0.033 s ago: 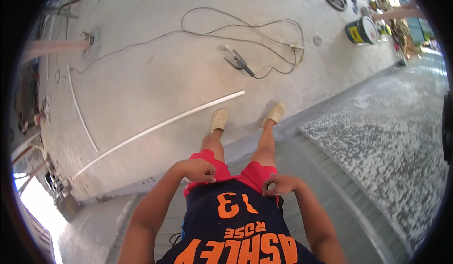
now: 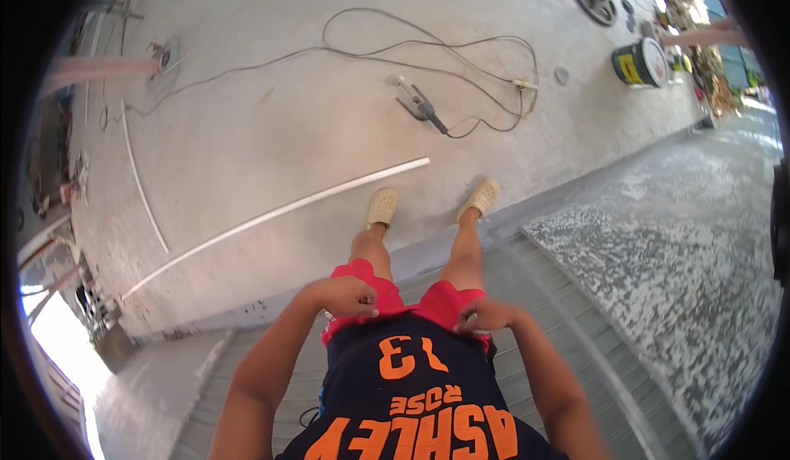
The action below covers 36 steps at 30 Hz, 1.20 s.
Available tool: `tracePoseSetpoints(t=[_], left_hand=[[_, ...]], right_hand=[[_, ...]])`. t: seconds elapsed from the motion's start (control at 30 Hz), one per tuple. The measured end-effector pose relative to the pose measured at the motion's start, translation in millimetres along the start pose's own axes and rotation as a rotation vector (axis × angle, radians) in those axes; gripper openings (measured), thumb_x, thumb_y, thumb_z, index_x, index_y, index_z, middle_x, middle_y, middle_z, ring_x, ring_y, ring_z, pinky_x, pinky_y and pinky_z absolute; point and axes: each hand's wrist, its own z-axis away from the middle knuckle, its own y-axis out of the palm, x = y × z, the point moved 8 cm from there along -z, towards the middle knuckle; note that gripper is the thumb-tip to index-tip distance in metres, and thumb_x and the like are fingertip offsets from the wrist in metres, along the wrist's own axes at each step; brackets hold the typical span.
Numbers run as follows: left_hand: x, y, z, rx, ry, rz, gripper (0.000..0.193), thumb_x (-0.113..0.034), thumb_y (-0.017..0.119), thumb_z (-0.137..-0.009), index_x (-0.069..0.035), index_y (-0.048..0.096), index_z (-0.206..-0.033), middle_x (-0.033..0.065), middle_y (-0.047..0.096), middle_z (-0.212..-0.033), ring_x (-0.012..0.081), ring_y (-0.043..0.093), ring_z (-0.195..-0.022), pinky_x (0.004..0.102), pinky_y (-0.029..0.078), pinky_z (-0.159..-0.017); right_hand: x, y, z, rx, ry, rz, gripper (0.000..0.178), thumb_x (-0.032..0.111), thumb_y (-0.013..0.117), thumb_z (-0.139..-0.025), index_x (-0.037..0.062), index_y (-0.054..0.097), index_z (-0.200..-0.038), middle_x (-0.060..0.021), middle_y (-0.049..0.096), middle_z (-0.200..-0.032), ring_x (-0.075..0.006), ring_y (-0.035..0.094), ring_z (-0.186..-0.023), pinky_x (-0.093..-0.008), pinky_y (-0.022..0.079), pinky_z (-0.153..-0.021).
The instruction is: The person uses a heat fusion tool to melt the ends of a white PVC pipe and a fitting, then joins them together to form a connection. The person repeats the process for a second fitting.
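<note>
Across the floor (image 2: 271, 147) ahead of you lies a white pipe (image 2: 362, 182). Your dark shirt (image 2: 473, 369) meets red shorts (image 2: 444, 302), where your left hand (image 2: 352, 297) and right hand (image 2: 485, 316) curl; I cannot tell whether they pinch anything. This looks like a pause; reaching floorward calls for stooping.

Seen from the wearer's own head, the fisheye view looked steeply downward and slightly ahead. Closest to the lens, the navy jersey (image 2: 415, 386) filled the bottom centre; the left hand (image 2: 350, 297) and right hand (image 2: 487, 316) lay a little farther off, below the middle. Farther still came the beige clogs (image 2: 382, 208) and the pale floor (image 2: 280, 143), stretching toward the top inside a dark, curved rim.
</note>
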Motion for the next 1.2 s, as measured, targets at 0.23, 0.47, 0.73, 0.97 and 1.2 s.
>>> tracePoseSetpoints(t=[0.23, 0.47, 0.73, 0.97, 1.2], left_hand=[[103.5, -91.2, -102.6, -0.937, -0.290, 0.534, 0.035, -0.036, 0.070, -0.104, 0.000, 0.073, -0.105, 0.0145, 0.077, -0.090, 0.0250, 0.074, -0.086, 0.0382, 0.057, -0.080], [296.7, -214.7, -301.3, -0.893, -0.378, -0.002, 0.035, -0.038, 0.073, -0.099, -0.003, 0.072, -0.096, 0.0167, 0.075, -0.089, 0.0349, 0.072, -0.087, 0.0459, 0.057, -0.079], [366.4, -290.9, -508.0, -0.851, -0.209, -0.627, 0.042, -0.040, 0.076, -0.095, -0.008, 0.065, -0.119, 0.0125, 0.067, -0.115, 0.0324, 0.066, -0.109, 0.0472, 0.054, -0.092], [383.1, -304.3, -563.6, -0.749, -0.087, -0.652, 0.045, -0.037, 0.072, -0.097, -0.007, 0.060, -0.128, 0.0152, 0.065, -0.120, 0.0362, 0.066, -0.112, 0.0490, 0.055, -0.094], [371.7, -369.0, -490.9, -0.915, -0.123, -0.463, 0.043, -0.037, 0.063, -0.104, -0.004, 0.058, -0.131, 0.0199, 0.064, -0.128, 0.0427, 0.066, -0.114, 0.0518, 0.054, -0.097]], right_hand=[[-130.4, -316.6, -174.0, -0.575, 0.026, 0.440, 0.032, 0.031, 0.076, -0.091, 0.0050, 0.078, -0.109, -0.0129, 0.080, -0.102, -0.0280, 0.078, -0.094, -0.0410, 0.061, -0.081], [-129.2, -556.8, -379.5, -0.866, 0.110, 0.695, 0.068, 0.068, 0.076, -0.087, 0.0092, 0.075, -0.121, -0.0094, 0.080, -0.105, -0.0300, 0.076, -0.106, -0.0442, 0.059, -0.089], [-141.0, -599.9, -507.3, -0.657, 0.064, 0.776, 0.059, 0.069, 0.072, -0.081, 0.0100, 0.081, -0.079, -0.0093, 0.078, -0.079, -0.0293, 0.077, -0.082, -0.0416, 0.059, -0.080], [-190.6, -568.0, -510.5, -0.724, 0.053, 0.501, 0.059, 0.064, 0.069, -0.084, 0.0064, 0.080, -0.074, -0.0105, 0.077, -0.074, -0.0308, 0.077, -0.078, -0.0434, 0.060, -0.079], [-271.5, -459.1, -502.4, -0.751, 0.102, 0.316, 0.061, 0.065, 0.066, -0.088, 0.0074, 0.079, -0.072, -0.0111, 0.075, -0.068, -0.0311, 0.077, -0.073, -0.0459, 0.061, -0.075]])
